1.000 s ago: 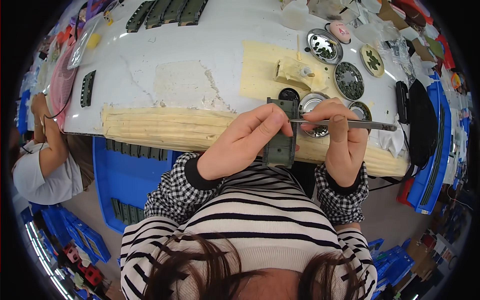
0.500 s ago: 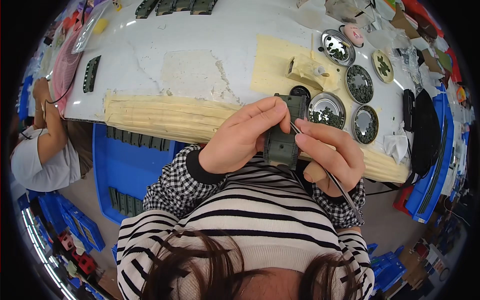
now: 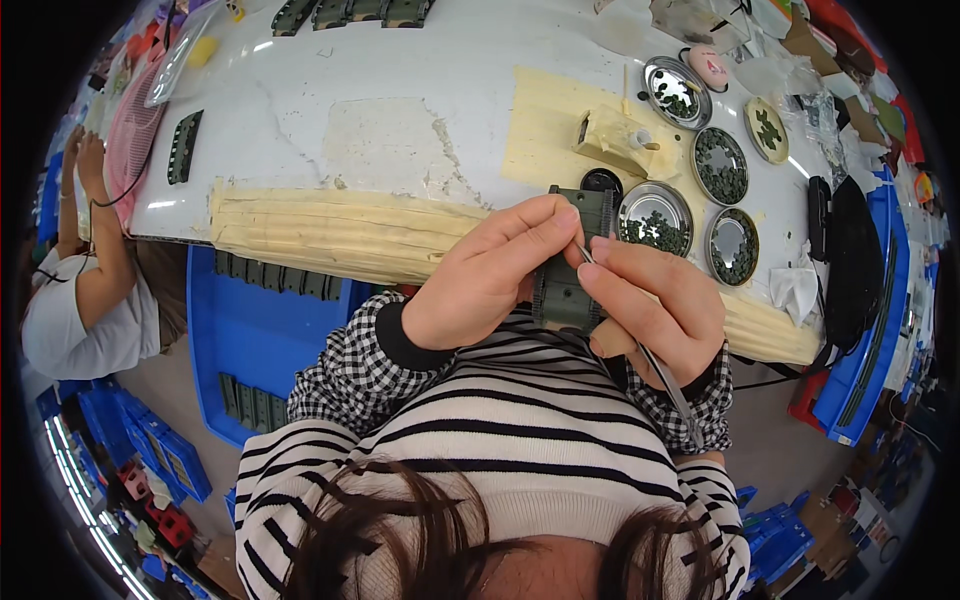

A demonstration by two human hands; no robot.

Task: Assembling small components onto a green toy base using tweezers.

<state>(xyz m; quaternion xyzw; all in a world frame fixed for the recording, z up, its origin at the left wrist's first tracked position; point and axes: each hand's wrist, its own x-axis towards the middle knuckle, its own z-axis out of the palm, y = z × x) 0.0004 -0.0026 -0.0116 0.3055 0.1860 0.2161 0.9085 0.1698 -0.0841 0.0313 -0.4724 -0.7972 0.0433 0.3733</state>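
A long dark green plastic part [image 3: 571, 290] with ribbed edges lies under my hands, across the padded table edge. My left hand [image 3: 487, 262] is closed at its left side, thumb and fingertips pressed together over it; whether a small piece sits between them is hidden. In my right hand [image 3: 668, 300] are slim metal tweezers [image 3: 672, 385], their tips pointing at my left fingertips above the part. A tan covering wraps one right finger. Just beyond the part are a small round black dish [image 3: 601, 182] and a metal dish [image 3: 684, 235] of small green pieces.
More dishes of green pieces, such as a round tin [image 3: 745, 190], stand at the right. A tape-covered block [image 3: 612, 143] sits on yellow paper. Left of me, a blue bin [image 3: 275, 330] holds several green parts. Another person's arm [image 3: 98, 185] is at far left.
The green part has shifted slightly to the right. My right fingers and the tweezers have tilted a little. The other person's hands have moved at the far left.
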